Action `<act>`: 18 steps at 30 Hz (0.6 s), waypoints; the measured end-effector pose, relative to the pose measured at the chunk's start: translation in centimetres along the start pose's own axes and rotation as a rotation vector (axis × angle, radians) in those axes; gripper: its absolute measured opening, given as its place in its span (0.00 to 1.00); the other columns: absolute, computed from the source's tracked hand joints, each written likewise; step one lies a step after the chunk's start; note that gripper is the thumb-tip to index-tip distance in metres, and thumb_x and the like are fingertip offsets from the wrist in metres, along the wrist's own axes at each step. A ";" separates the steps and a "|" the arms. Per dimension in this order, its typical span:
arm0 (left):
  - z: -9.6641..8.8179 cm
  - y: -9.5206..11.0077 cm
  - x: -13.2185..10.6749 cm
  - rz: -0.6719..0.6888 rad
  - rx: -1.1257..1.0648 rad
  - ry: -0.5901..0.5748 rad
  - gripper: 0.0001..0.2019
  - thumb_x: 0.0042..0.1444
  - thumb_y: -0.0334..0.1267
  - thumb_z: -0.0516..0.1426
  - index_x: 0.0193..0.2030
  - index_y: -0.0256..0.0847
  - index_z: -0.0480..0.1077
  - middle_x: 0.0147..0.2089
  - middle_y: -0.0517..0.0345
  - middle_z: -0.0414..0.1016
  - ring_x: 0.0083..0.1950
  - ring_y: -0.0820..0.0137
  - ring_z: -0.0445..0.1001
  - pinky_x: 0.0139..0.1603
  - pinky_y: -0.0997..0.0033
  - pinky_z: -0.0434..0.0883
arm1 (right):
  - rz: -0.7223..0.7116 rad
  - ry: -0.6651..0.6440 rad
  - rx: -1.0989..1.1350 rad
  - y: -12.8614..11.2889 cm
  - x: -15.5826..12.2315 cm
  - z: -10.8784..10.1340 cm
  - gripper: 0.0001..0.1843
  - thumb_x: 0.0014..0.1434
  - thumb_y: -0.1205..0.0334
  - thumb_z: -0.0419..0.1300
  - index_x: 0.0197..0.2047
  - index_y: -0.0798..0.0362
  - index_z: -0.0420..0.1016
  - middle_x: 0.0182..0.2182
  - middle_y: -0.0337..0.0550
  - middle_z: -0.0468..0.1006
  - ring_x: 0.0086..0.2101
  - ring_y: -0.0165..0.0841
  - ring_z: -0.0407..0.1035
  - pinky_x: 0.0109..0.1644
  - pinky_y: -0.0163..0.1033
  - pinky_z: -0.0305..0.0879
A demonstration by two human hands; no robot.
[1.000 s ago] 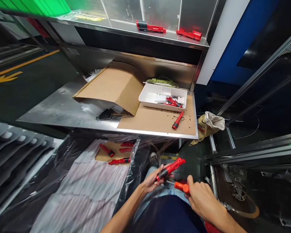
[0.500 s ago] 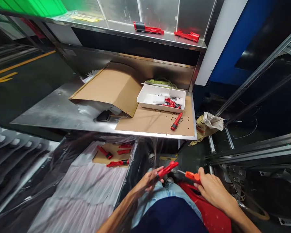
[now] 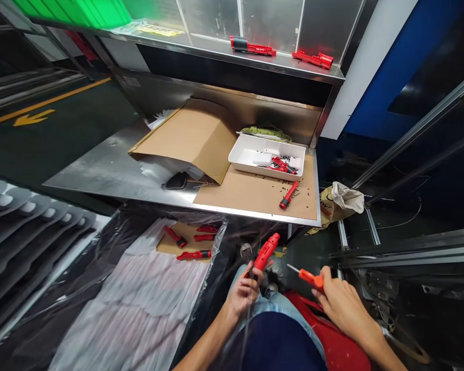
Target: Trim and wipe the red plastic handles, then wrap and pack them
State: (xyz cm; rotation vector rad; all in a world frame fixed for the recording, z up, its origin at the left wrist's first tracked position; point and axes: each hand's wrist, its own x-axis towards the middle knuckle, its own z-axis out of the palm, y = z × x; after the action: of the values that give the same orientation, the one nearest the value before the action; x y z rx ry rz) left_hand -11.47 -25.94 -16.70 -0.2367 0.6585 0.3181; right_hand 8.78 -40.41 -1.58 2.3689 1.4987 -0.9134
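1. In the head view, I see the person's left hand (image 3: pixel 244 289) with its fingers curled round the low end of a long red plastic part (image 3: pixel 267 250). The part is up in the air in front of the person's lap, tilted, its top end pointing to the table.
2. The right hand (image 3: pixel 338 299) has its fingers closed round the handle of an orange screwdriver (image 3: pixel 311 278). Its thin metal tip points toward the red part but is apart from it.
3. On the shiny metal table (image 3: pixel 96 167), a flat brown cardboard sheet (image 3: pixel 247 196) has a red and black tube (image 3: pixel 288 196) lying on it, near a white plastic tray (image 3: pixel 251 170) with red bits inside.
4. A big brown cardboard box (image 3: pixel 193 129) sits left of the tray.
5. Two red pieces (image 3: pixel 313 59) lie on the metal shelf (image 3: pixel 206 47) above.
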 end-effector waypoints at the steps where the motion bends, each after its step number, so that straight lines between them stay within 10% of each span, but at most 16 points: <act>1: 0.3 -0.1 -0.1 -0.010 -0.060 -0.024 0.23 0.69 0.38 0.52 0.69 0.52 0.55 0.28 0.67 0.73 0.14 0.86 0.65 0.12 0.98 0.59 | 0.006 -0.004 0.000 -0.2 0.1 0.0 0.09 0.70 0.64 0.46 0.52 0.56 0.60 0.39 0.52 0.81 0.42 0.48 0.76 0.38 0.42 0.54; 10: 0.8 1.1 -0.7 0.022 -0.291 -0.126 0.24 0.71 0.35 0.46 0.72 0.48 0.50 0.27 0.66 0.71 0.14 0.82 0.67 0.12 0.93 0.63 | -0.067 -0.047 0.015 -2.3 1.7 0.1 0.12 0.70 0.64 0.47 0.55 0.57 0.58 0.42 0.54 0.80 0.45 0.49 0.75 0.43 0.43 0.60; 18: -0.9 4.1 -1.2 0.218 -0.066 0.082 0.15 0.69 0.38 0.52 0.60 0.39 0.66 0.27 0.65 0.67 0.15 0.85 0.63 0.11 0.93 0.58 | -0.122 -0.038 0.131 -1.7 4.8 1.8 0.16 0.69 0.60 0.45 0.58 0.52 0.58 0.40 0.48 0.81 0.43 0.46 0.77 0.45 0.42 0.64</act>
State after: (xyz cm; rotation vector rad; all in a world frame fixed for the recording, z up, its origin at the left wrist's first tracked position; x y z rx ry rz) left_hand -14.35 -22.69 -17.05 -0.2426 0.7569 0.5418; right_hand 7.98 -36.84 -5.59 2.3551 1.6316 -1.1101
